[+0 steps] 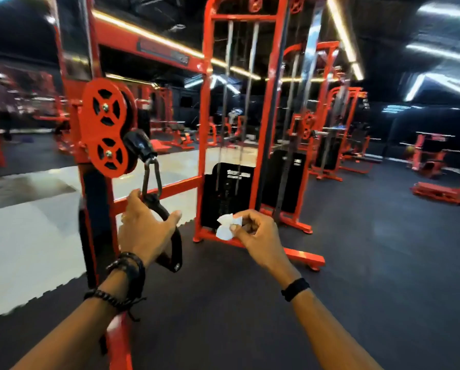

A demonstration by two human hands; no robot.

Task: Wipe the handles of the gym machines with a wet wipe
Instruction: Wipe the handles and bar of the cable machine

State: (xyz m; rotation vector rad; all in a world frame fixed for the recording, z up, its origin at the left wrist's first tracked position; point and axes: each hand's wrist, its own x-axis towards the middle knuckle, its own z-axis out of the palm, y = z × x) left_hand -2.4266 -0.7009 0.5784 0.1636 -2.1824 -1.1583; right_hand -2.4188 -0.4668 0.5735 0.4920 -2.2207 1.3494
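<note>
- Gym hall: dark rubber floor (357,263), paler floor patch at 9 o'clock, light strips overhead.
- Left hand (143,231) at roughly 7 o'clock of centre, fingers and thumb curled round the black strap handle (174,244).
- Right hand (255,231) just right of centre, fingers curled, pinching a crumpled white wet wipe (224,228); wipe near the handle, not touching it.
- Dark bracelets (124,284) on the left wrist; black band (295,289) on the right.
- Handle hangs from a metal carabiner (151,177) under the orange double pulley (107,126), at 10 o'clock.
- Orange cable machine frame (204,116) with black weight stack (226,193) at 12 o'clock; further orange machines at 2–3 o'clock, blurred.
</note>
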